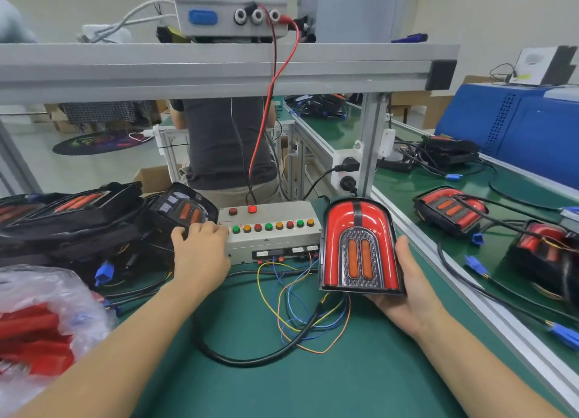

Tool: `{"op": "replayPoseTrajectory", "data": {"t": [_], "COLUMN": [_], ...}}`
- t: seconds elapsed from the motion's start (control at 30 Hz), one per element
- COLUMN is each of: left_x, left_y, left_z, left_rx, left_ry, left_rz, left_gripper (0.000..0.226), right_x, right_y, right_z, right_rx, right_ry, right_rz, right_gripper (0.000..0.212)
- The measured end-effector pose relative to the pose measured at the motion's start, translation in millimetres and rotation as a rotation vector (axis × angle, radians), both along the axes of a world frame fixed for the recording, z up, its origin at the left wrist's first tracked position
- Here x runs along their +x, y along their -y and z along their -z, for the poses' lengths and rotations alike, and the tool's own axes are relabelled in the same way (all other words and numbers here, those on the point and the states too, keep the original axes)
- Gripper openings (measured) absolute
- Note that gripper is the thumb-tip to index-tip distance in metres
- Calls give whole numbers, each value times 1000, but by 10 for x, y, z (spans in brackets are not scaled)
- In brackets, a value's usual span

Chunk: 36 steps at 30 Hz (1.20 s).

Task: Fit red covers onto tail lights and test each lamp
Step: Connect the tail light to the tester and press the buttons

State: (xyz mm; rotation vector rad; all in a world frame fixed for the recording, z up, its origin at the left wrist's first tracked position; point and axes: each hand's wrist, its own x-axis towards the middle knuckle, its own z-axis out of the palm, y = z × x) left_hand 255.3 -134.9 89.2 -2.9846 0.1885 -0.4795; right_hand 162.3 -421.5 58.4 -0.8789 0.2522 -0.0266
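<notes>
Head: green bench mat point(360, 383), aluminium frame point(219, 70)

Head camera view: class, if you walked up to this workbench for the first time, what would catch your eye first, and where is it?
The bright red tail light, held upright in the right hand at centre right, stands out first. Next comes the grey test box with its row of coloured buttons, where the left hand rests at its left end. A bag of red covers lies bottom left.

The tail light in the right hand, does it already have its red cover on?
Yes, the tail light held upright by the right hand shows a red cover on its face.
</notes>
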Motion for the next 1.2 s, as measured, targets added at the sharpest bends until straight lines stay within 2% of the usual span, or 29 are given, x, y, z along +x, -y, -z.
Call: {"op": "replayPoseTrajectory", "data": {"t": [0.67,0.9,1.1,1.2], "left_x": [40,55,15,-77], "left_y": [25,30,62,206], "left_z": [-91,-76,-82,-77], "left_rx": [27,48,24,-50], "left_ry": [20,27,14,47], "left_rz": [-26,-35,-54,-98], "left_gripper": [46,46,45,48], "right_x": [10,1,-14,-4], "right_y": [63,35,23,21], "right_z": [39,-28,-43,-50], "right_rx": [-14,-45,-55,-51], "right_ry": [22,13,-1,2], "right_rz": [-20,-20,-11,-24], "right_gripper": [68,61,63,66]}}
